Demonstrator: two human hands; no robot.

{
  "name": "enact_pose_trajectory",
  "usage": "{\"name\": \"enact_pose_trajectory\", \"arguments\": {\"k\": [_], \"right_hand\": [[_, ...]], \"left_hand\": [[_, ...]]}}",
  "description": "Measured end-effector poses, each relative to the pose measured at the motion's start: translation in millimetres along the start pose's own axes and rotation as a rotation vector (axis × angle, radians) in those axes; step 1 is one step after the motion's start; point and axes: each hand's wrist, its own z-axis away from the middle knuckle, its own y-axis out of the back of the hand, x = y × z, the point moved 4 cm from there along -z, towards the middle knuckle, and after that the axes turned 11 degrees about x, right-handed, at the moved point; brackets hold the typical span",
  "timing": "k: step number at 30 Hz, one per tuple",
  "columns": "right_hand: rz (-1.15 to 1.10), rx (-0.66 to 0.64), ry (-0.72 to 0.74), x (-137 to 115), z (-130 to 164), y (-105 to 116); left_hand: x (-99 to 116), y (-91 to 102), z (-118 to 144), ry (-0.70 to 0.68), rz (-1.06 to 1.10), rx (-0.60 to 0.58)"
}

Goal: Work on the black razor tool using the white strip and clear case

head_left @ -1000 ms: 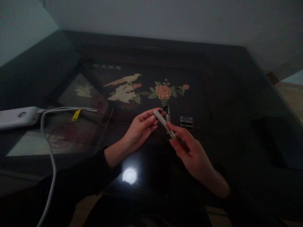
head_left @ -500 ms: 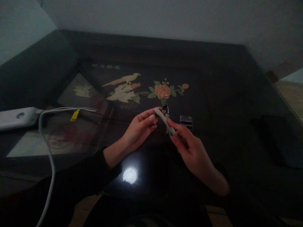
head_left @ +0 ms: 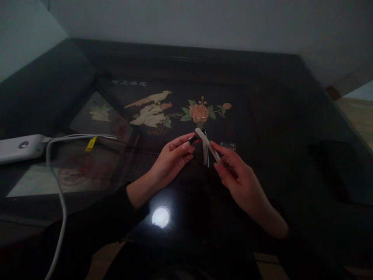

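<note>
My left hand [head_left: 170, 160] is closed, thumb and fingers pinching a small black piece [head_left: 193, 138] with a shiny edge; its exact kind is too dark to make out. My right hand [head_left: 240, 175] pinches a slim pale strip [head_left: 210, 146] with a rounded end, held at a slant. The strip's upper end meets or overlaps the tip of the black piece. Just behind it, a second pale strip with a thin bright edge [head_left: 205, 153] is partly covered. Beyond my right fingers lies a small clear case [head_left: 227, 146], its near part hidden by the hand.
The dark glossy table [head_left: 276, 116] bears an inlaid bird [head_left: 151, 100] and flower [head_left: 199, 112]. On the left are a white device [head_left: 21, 149] and its white cable [head_left: 62, 210] with a yellow tag [head_left: 91, 144]. A dark flat object [head_left: 338, 171] lies right.
My right hand has shifted slightly right, and the pale strip's upper end has moved up and right. More of the black piece in my left hand now shows. The clear case is more covered.
</note>
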Motion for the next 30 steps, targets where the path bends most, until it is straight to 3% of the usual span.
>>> {"name": "enact_pose_trajectory", "arguments": {"k": [8,21,30], "right_hand": [[-0.119,0.025,-0.119,-0.6,-3.5,5.2],[0.090,-0.018,-0.084,8.6,-6.7,4.2],[0.127,0.033,-0.085,14.2,-10.9,9.5]], "left_hand": [[0.7,-4.4,2.9,0.026,-0.011,-0.049],[1.5,-2.8,1.2,0.015,-0.017,-0.039],[2.6,-4.1,1.6,0.007,-0.020,-0.038]]}}
